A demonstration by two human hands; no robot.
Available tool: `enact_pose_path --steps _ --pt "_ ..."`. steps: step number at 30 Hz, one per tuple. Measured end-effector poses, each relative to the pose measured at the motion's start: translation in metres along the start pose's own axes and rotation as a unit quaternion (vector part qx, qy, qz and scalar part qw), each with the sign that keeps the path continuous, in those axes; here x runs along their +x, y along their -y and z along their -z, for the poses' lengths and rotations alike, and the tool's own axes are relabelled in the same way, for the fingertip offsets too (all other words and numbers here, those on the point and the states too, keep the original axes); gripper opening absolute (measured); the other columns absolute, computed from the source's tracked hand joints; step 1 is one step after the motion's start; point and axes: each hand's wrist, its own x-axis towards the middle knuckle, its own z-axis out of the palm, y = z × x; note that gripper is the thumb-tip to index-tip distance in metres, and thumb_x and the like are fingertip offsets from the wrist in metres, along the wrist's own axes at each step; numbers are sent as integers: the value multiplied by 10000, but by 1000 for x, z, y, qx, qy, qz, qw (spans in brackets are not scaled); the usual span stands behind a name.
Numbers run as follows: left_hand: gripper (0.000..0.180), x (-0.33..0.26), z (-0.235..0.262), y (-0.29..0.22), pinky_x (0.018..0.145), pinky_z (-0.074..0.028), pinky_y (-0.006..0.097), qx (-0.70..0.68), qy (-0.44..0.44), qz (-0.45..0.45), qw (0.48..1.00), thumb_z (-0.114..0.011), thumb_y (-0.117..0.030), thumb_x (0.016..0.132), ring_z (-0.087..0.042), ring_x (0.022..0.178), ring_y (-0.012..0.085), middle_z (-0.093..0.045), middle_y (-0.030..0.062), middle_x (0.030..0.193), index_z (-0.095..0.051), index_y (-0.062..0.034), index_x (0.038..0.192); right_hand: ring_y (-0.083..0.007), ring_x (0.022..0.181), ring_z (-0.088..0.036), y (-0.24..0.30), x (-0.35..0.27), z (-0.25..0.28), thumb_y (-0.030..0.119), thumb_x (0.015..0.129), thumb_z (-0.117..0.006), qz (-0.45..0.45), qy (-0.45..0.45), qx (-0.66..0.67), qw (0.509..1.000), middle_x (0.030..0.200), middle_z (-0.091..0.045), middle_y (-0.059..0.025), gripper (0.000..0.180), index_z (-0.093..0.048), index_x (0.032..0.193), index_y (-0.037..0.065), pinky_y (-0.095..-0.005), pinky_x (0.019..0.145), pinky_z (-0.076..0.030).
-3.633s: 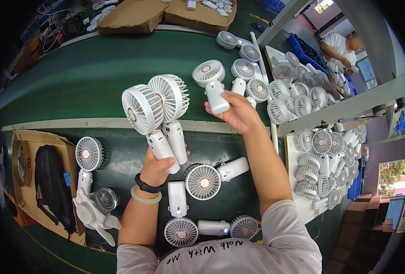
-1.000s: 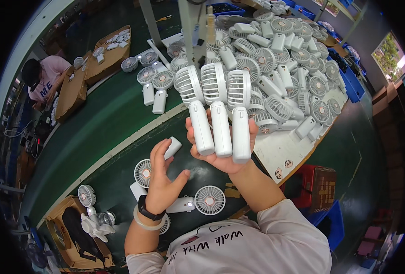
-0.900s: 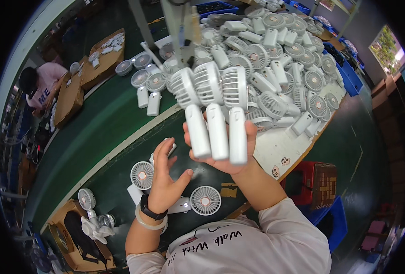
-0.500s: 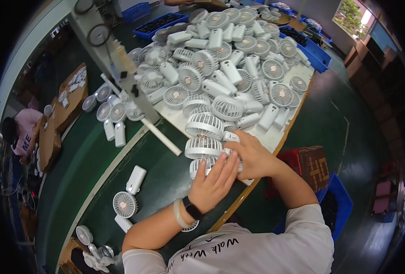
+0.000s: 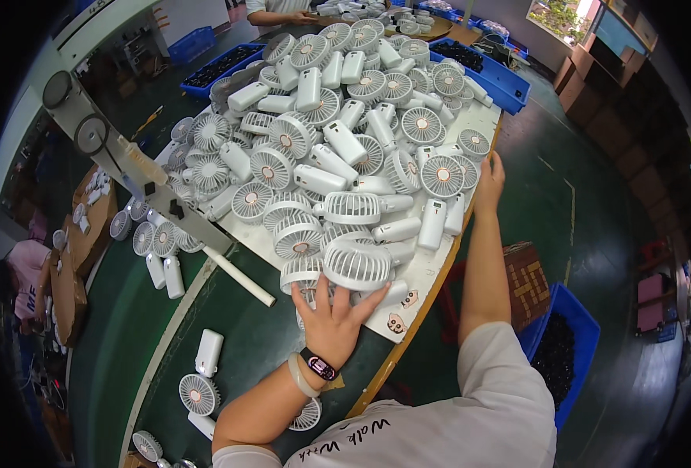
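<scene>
Hands (image 5: 334, 324) flat on fan pile (image 5: 345, 156), board edge (image 5: 431, 288)

We see white handheld fans (image 5: 337, 148) with pinkish hubs piled on a white board (image 5: 408, 285). Beside the board, dark green table (image 5: 244, 343), blue crates (image 5: 567, 343), brown patterned box (image 5: 526, 282). Left hand (image 5: 334, 316) wears black watch, pale bracelet.

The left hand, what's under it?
The left hand lies flat on white fans at the near edge of the pile, on a white board. Its palm hides whatever is directly beneath.
</scene>
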Motion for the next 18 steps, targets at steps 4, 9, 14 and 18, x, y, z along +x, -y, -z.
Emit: enact_pose_path --steps 4,9,14,18 --pt "536 0 -9 -5 934 -231 698 44 -41 -41 997 -576 -172 813 -212 1302 401 -183 108 1429 -480 -479 1241 -312 1195 -453 -41 29 -45 367 833 -590 -135 68 57 987 1311 -441 -194 552 -499 1288 68 -359 972 -374" --pt "621 17 0 0 870 -253 727 14 86 -46 995 -687 -355 712 -206 1294 470 -261 11 1442 -467 -377 1292 -356 1284 -366 -38 42 -73 620 693 -611 -130 167 -192 958 1398 -321 -262 749 -516 1295 184 -398 1026 -330" --pt "695 31 -10 11 857 -272 719 9 102 -54 993 -727 -432 632 -247 1269 479 -287 -2 1442 -494 -324 1278 -352 1297 -352 -26 44 -84 620 669 -618 -139 197 -235 942 1408 -305 -261 765 -506 1304 209 -405 1024 -336" --pt "675 60 -3 22 876 -259 709 -44 145 -26 988 -741 -459 601 -256 1269 467 -298 20 1441 -539 -307 1228 -327 1262 -409 -33 55 -93 581 660 -631 -140 188 -201 951 1402 -329 -237 748 -517 1295 202 -397 1002 -364"
